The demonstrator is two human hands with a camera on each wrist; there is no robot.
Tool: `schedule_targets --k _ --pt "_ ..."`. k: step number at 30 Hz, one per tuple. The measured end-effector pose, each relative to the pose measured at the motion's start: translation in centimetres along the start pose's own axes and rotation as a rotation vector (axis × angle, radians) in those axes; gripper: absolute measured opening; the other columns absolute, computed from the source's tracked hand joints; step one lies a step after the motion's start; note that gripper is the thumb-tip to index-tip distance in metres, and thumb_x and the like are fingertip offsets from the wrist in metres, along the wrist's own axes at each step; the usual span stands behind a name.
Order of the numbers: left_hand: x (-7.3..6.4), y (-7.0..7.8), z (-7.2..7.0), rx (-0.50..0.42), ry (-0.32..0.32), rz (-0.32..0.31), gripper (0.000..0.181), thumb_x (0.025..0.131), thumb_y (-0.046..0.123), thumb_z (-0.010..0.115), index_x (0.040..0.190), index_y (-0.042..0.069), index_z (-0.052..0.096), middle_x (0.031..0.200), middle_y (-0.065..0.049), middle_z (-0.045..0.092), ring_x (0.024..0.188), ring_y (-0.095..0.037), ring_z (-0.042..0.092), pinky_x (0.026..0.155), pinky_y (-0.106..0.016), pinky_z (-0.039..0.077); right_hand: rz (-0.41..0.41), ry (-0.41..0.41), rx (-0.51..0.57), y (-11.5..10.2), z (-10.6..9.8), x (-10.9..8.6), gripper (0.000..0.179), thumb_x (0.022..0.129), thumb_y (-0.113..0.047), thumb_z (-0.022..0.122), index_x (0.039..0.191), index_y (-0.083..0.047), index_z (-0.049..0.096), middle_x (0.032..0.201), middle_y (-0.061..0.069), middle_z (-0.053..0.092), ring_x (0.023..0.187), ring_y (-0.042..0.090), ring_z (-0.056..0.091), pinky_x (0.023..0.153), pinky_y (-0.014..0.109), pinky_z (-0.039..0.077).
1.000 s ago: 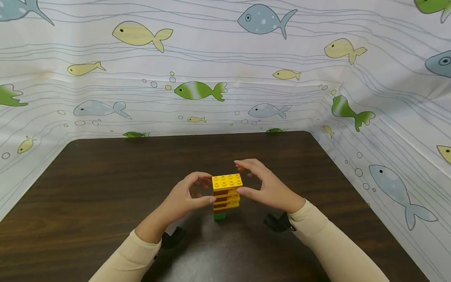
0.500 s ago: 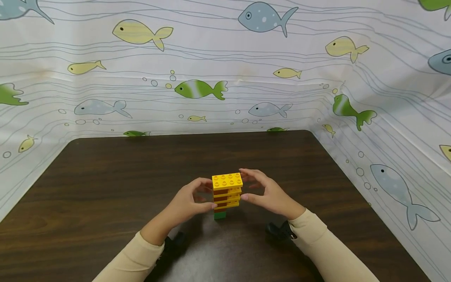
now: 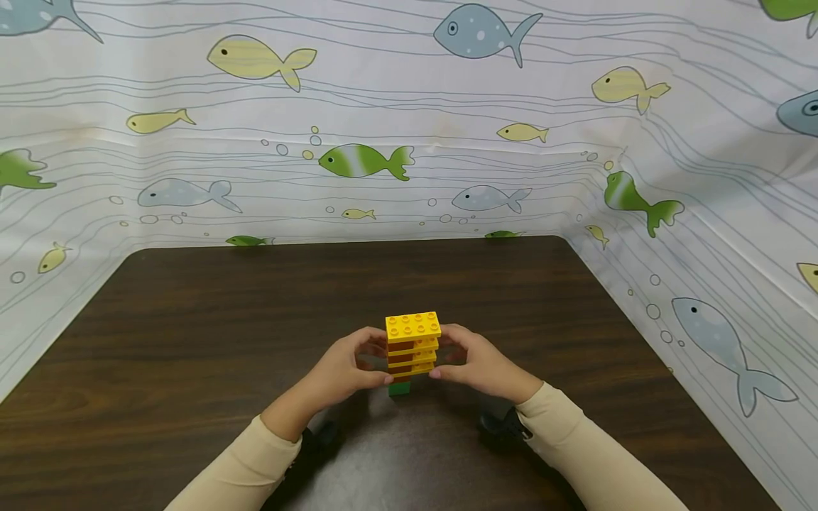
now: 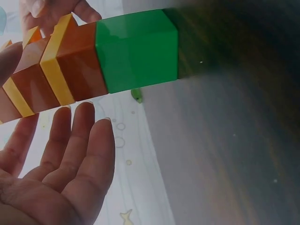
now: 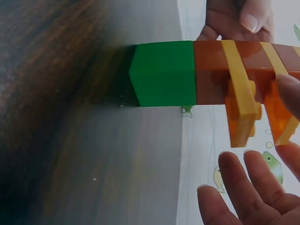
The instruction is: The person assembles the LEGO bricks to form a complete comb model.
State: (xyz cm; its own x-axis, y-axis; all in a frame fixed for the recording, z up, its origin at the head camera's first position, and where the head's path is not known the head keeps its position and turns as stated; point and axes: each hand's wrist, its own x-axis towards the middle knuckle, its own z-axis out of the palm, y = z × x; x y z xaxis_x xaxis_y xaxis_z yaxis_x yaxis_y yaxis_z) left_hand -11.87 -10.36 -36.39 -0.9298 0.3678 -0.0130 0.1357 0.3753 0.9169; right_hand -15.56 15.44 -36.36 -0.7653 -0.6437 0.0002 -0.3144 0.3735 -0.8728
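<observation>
A toy brick tower [image 3: 401, 349] stands upright on the dark table. Its base is a green brick [image 5: 164, 75], and brown bricks [image 4: 82, 61] alternate with yellow plates [image 5: 240, 93] above it. These plates jut out toward the right, and a studded yellow plate [image 3: 412, 326] caps the stack. From the left, my left hand [image 3: 341, 365] holds the tower, thumb on the near side and index finger behind. On the other side, my right hand [image 3: 482, 365] pinches the jutting plates between thumb and index finger. The other fingers of both hands are spread loosely, and the tower hides some fingertips.
The brown wood-grain table [image 3: 224, 319] stretches out around the tower. A white curtain with printed fish [image 3: 383, 92] surrounds its back and sides. Dark wrist-worn devices [image 3: 501, 426] sit beneath the cream sleeves [image 3: 594, 451].
My right hand has come down from the top plate to the plates lower on the tower. Slightly lower too is my left hand, still at the tower's left side. The tower stays in place.
</observation>
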Motion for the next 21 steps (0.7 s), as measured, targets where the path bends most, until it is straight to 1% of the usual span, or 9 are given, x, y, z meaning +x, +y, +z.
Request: schedule_targets --k 7,14,21 --pt "0.09 -0.39 0.35 -0.009 -0.002 -0.004 0.049 0.083 0.007 0.074 0.126 0.000 0.052 0.116 -0.014 0.059 0.106 -0.031 0.058 0.087 -0.045 0.050 0.016 -0.015 0.015 -0.03 0.41 0.10 0.059 0.089 -0.016 0.071 0.141 -0.006 0.044 0.131 0.012 0.052 0.117 0.030 0.055 0.090 0.041 0.051" --pt "0.30 -0.60 0.67 -0.019 0.004 0.004 0.047 0.084 0.007 0.074 0.125 0.000 0.052 0.117 -0.015 0.059 0.106 -0.033 0.059 0.080 -0.040 0.053 0.008 -0.013 0.009 0.28 0.68 0.26 0.056 0.090 -0.010 0.068 0.140 -0.004 0.044 0.130 0.012 0.056 0.116 0.030 0.057 0.090 0.039 0.051" --pt "0.33 -0.59 0.76 -0.001 0.011 0.016 0.043 0.085 0.008 0.073 0.123 0.000 0.055 0.115 -0.013 0.060 0.105 -0.031 0.058 0.084 -0.041 0.051 -0.035 -0.015 -0.013 0.59 0.87 0.44 0.053 0.090 -0.007 0.066 0.138 -0.002 0.045 0.126 0.014 0.057 0.116 0.031 0.056 0.092 0.038 0.050"
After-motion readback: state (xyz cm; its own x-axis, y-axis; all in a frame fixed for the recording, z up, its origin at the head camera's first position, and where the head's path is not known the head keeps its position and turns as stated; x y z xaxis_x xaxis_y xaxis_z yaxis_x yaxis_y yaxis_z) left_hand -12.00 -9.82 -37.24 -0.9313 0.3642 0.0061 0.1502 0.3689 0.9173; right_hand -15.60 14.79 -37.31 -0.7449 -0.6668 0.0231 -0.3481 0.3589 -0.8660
